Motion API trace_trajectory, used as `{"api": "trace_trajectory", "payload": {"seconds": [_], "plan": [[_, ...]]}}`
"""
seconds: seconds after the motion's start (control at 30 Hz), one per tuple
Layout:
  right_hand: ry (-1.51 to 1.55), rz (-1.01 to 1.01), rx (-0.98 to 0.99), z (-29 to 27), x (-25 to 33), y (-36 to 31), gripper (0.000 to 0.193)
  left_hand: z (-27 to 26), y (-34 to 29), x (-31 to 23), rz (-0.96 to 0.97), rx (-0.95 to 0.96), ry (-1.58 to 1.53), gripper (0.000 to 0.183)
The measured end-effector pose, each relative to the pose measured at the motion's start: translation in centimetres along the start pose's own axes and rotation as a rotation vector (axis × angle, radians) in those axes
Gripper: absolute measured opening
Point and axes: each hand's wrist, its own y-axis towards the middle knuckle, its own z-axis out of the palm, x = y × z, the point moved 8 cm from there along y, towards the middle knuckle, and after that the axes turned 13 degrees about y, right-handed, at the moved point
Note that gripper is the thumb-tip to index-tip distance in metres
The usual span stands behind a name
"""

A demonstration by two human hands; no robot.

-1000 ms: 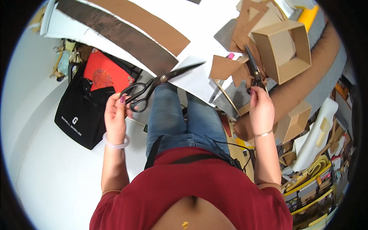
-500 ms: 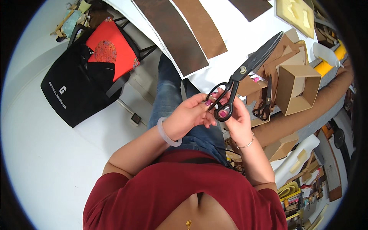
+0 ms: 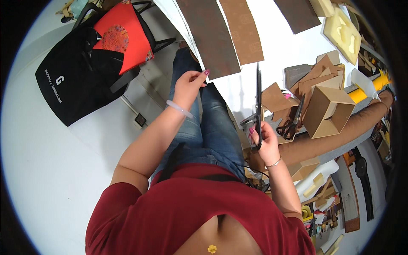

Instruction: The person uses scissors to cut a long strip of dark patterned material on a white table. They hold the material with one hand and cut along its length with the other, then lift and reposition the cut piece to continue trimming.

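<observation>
My right hand (image 3: 267,143) holds a pair of large black scissors (image 3: 258,95) by the handles. Their blades point away from me, seen nearly edge-on. My left hand (image 3: 188,88) is at the near left corner of a white sheet (image 3: 208,80), thumb and fingers closing on its edge. On that sheet lies a long dark brown strip (image 3: 212,40), its near end beside my fingertips. A lighter brown strip (image 3: 244,34) runs along its right side.
A second pair of black scissors (image 3: 290,125) lies by brown scraps (image 3: 314,78) and an open cardboard box (image 3: 329,112) on the right. Further back are another dark strip (image 3: 297,15) and a yellow foam block (image 3: 343,36). A black bag (image 3: 63,80) hangs on a chair at left.
My hands were together at the scissors' handles; now they are apart. The left has moved forward to the sheet's corner. The scissors stay in my right hand, turned more straight ahead.
</observation>
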Motion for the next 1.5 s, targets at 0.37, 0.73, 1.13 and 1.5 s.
{"api": "trace_trajectory", "payload": {"seconds": [0.37,0.73,1.13,1.5], "plan": [[-0.093,0.145,0.002,-1.8,-4.6,0.1,0.023,2.2,0.0,-1.1,0.082,0.078,-0.203,0.013],[-0.077,0.072,0.015,0.3,-4.3,4.4,0.025,1.8,0.1,-0.2,0.099,0.143,-0.144,0.019],[-0.033,0.076,0.025,-0.1,-4.7,4.7,0.025,1.5,0.2,-0.2,0.074,0.118,-0.185,0.018],[-0.131,0.094,0.070,-0.9,-4.9,4.7,0.024,1.4,0.1,-0.3,0.070,0.148,-0.127,0.020]]}}
